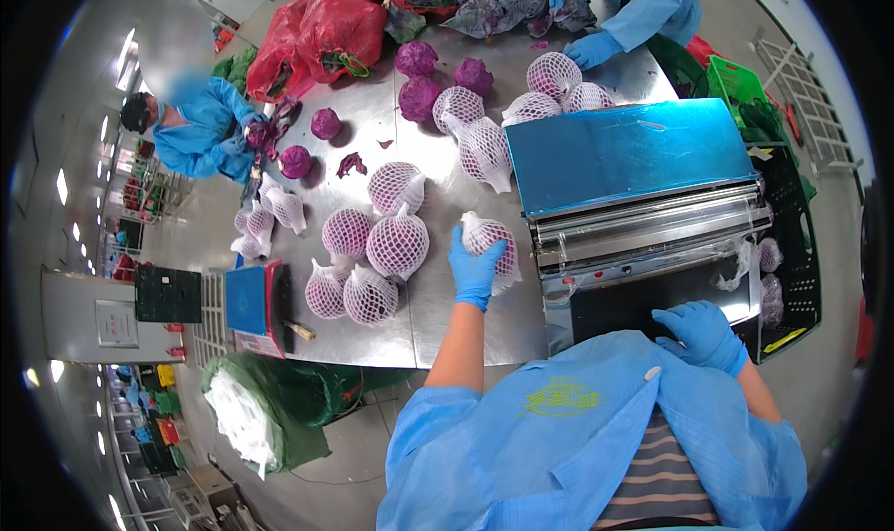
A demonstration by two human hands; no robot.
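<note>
My left hand (475,268), in a blue glove, is closed on the side of a purple cabbage in a white foam net (491,244) at the wrapping machine's left edge. My right hand (703,336), also gloved, holds nothing that I can see. Its fingers are loosely bent and apart over the dark plate (615,309) at the front of the film wrapping machine (643,219). The machine has a blue top cover, a metal roller and a crumpled bit of clear film (740,266). Several netted cabbages (398,244) sit in a cluster left of my left hand.
Bare purple cabbages (416,98) and red mesh sacks (326,28) lie farther back on the metal table (372,340). Co-workers in blue stand at the far left (200,126) and far right (652,14). A black crate (796,252) with netted cabbages is right of the machine.
</note>
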